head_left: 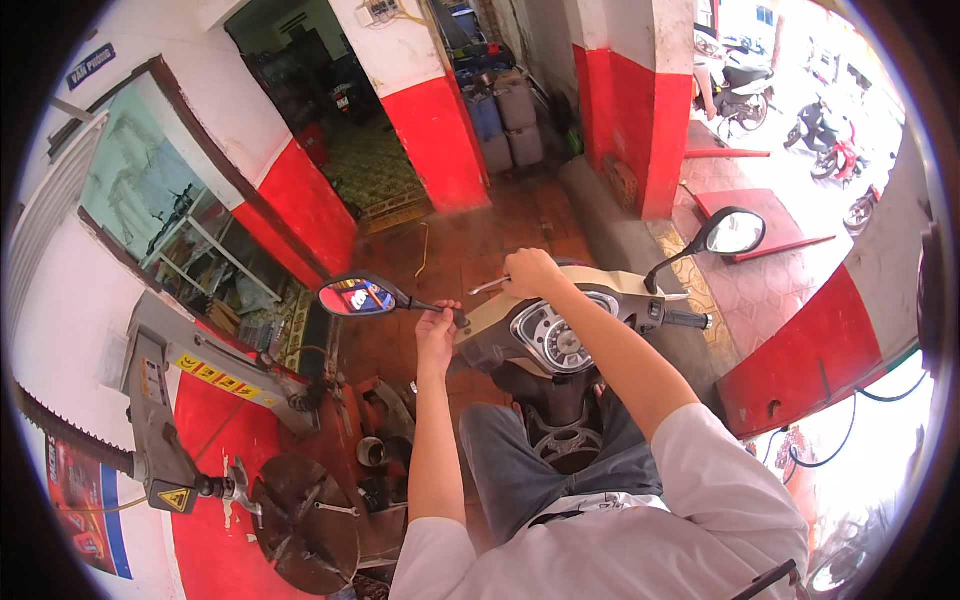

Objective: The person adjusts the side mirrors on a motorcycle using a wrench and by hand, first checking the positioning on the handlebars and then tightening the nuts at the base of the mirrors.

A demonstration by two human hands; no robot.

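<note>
I sit astride a cream-coloured scooter [482,318] with a round speedometer [566,342] at its middle. My left hand [436,336] is closed, its fingers pinching the stem of the left mirror [360,296] close to where it meets the handlebar. My right hand [533,273], also closed, reaches across over the front cover and grips a slim metal wrench [488,286]. The wrench's free end points left toward the mirror stem, apart from it. On the other side stand the right mirror [735,233] and the black right handgrip [687,319].
A tyre-changing machine [240,365] with a round turntable [305,525] stands at left; a combination wrench [337,509] lies on it. Plastic jugs [515,110] are stacked beyond a red-and-white pillar [430,130]. A red ramp-like panel [760,220] and parked motorbikes [745,95] are outside at right.
</note>
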